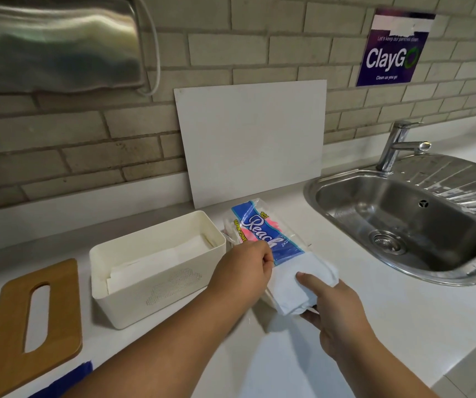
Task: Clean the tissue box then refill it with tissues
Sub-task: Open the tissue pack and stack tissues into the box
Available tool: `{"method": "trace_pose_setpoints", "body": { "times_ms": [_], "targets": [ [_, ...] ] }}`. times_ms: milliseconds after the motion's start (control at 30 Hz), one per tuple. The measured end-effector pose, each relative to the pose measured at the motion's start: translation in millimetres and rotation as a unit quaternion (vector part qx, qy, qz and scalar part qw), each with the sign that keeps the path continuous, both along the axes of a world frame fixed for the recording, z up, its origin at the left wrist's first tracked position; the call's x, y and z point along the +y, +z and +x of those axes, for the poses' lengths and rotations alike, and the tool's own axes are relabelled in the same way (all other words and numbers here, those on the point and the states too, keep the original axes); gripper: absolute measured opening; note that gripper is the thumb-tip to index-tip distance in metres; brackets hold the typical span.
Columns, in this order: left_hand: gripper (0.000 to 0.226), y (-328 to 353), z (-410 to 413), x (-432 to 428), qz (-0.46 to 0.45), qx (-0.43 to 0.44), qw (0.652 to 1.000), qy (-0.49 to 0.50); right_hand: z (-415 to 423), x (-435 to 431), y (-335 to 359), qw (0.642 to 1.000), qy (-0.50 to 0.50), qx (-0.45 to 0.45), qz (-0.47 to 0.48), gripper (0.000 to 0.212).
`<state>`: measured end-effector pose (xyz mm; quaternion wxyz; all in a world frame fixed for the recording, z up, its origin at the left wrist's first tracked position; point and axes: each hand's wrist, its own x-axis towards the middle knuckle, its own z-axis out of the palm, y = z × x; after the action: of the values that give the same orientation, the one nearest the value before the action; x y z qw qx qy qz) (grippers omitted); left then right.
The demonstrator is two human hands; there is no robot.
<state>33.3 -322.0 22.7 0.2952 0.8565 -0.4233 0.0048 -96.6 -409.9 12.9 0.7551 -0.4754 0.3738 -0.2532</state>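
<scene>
White countertop along a beige brick wall; steel sink with tap to the right, white board leaning on the wall, steel dispenser upper left.

Tissue box sits open on the counter, left of centre, cream plastic with a perforated pattern on its front wall. Its wooden lid lies flat further left, slot up, well clear, likely set aside so the box mouth stays free for loading. Some folded white sheets already lie inside, so refill looks partly under way; box walls look clean, no visible grime.

Paper towel pack, blue and pink wrapper, lies just right of the box, near end open. Left hand is closed, pinching the wrapper edge, probably to pin the pack down. Right hand is curled around a stack of white tissues sticking out of the pack, thumb on top, fingers underneath, probably so the stack slides out in one piece. Stack is thick, soft, folded, edges slightly rounded.

Blue cloth at the bottom edge, partly cut off.
</scene>
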Motion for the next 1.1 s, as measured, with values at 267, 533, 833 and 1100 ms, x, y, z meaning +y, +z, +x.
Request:
{"method": "trace_pose_setpoints", "body": {
  "times_ms": [267, 533, 833, 1100],
  "targets": [
    [0.008, -1.1, -0.5, -0.6, -0.008, 0.016, 1.000, 0.006, -1.4, 6.5, -4.9, 0.997, 0.030, -0.059, 0.034, 0.034],
    [0.008, 0.0, 0.0, -0.2, -0.008, 0.025, 1.000, -0.001, -1.9, 0.6, -12.8, 0.997, 0.018, -0.080, -0.008, 0.043],
    [0.008, 2.2, -0.7, 0.2, -0.005, 0.027, 1.000, -0.007, -2.6, -5.3, -9.9, 0.997, 0.025, -0.067, -0.016, 0.052],
    [0.008, 2.9, -2.3, -0.4, -0.004, 0.024, 1.000, -0.006, -5.1, -0.1, -11.1, 0.998, 0.035, -0.047, -0.005, 0.038]
  ]
}}
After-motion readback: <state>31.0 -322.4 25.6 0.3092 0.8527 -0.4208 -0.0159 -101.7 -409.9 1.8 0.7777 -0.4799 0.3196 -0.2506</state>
